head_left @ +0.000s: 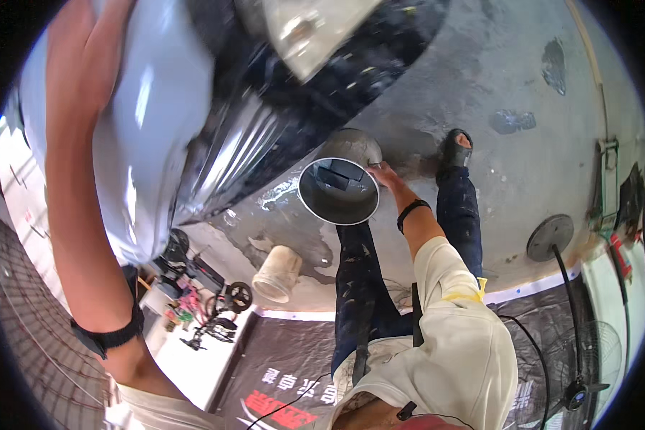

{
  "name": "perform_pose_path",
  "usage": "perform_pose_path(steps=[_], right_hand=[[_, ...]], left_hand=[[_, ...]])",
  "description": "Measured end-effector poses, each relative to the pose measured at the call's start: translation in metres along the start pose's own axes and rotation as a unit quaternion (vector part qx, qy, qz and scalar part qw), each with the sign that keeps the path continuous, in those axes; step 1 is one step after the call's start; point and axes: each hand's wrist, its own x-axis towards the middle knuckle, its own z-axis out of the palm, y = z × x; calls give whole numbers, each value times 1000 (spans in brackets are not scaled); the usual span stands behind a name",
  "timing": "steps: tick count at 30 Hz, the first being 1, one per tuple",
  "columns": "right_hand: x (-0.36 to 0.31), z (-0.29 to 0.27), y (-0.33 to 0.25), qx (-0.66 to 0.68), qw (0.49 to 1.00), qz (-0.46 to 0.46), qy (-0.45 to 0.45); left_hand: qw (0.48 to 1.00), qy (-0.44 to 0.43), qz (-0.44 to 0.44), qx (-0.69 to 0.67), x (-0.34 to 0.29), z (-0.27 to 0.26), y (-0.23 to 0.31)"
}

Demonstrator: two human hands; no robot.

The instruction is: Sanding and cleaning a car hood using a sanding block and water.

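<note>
Grip status, right hand [382, 174]: fingers were closed on the rim of a round grey vessel [322, 204], which I located above the concrete floor [473, 79], near the dark bumper [358, 75] of a car. Dark oblong patches showed inside the vessel; I could not determine whether these were liquid or reflections. Left hand [82, 57]: it lay over the pale car panel [161, 64]. Blur and the upper edge of the view obscured its fingers, so I could not tell whether they were spread or pressed together, or whether they made contact.

I noted the following hazards:

1. Tipping. The hold was at one side of the rim; a heavy load could have rotated the vessel and spilled it.
2. Impact. A careless swing toward the car could have scratched the bumper.
3. Slipping. Shiny, wet-looking patches could have cost the sandal [457, 147] its traction.
4. Tripping. A backward step could have struck the white bucket [276, 276] beside the left leg [355, 261].
</note>
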Motion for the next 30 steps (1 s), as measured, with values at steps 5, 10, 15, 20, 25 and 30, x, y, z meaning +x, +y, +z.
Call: perform_pose_path(steps=[5, 10, 15, 20, 25, 30], right_hand=[[-1, -67, -55, -52, 979, 10, -199], [63, -214, 22, -384, 909, -93, -133], [35, -250, -79, -188, 977, 100, -2], [3, -283, -199, -241, 961, 27, -134], [42, -360, -193, -279, 957, 81, -22], [66, -362, -228, -331, 937, 90, -68]], left_hand=[[990, 43, 35, 130, 30, -27, 18], [998, 40, 26, 35, 42, 17, 57], [998, 15, 14, 55, 50, 0, 61], [997, -2, -12, 78, 44, -31, 56], [999, 20, -45, 23, 66, 6, 73], [997, -2, -77, 17, 71, -2, 65]])
